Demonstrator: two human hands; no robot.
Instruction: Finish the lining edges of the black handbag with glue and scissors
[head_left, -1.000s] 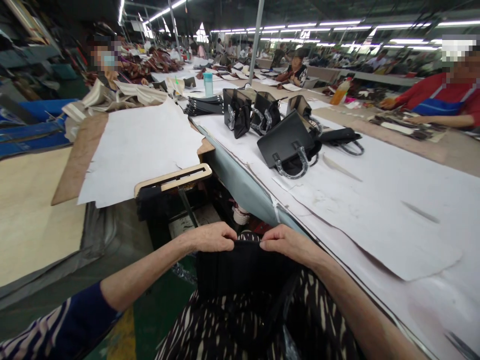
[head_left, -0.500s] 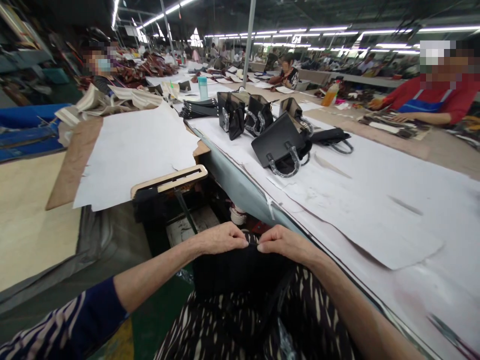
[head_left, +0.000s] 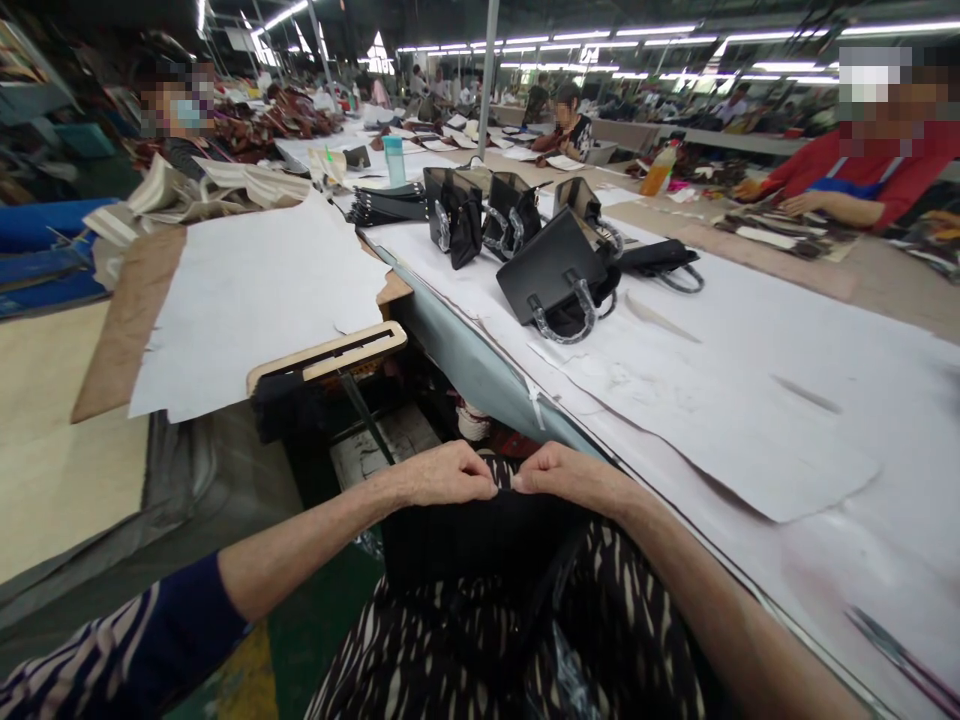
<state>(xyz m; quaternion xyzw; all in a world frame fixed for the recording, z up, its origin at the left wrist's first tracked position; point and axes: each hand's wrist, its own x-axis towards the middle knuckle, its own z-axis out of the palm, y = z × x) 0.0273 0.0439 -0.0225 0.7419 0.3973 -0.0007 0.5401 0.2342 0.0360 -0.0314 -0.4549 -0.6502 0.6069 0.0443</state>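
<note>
A black handbag [head_left: 472, 540] rests on my lap, dark against my patterned clothing. At its top edge my left hand [head_left: 450, 474] is closed, thumb and fingers pinching the rim. A short gap to the right, my right hand [head_left: 566, 476] pinches the same edge, also closed. Clear plastic wrap [head_left: 570, 680] shows low on the bag's right side. Much of the bag is too dark to make out.
On the white-covered table [head_left: 720, 400] to the right stand several black handbags [head_left: 555, 265] with wrapped handles. Pliers-like tool [head_left: 892, 640] lies near its edge. A wooden slotted frame [head_left: 330, 360] sits ahead left. A person in red [head_left: 847, 190] works across the table.
The camera view has shifted slightly, so the surroundings sit a little further left and higher. Both hands keep their pinch on the handbag's top edge.
</note>
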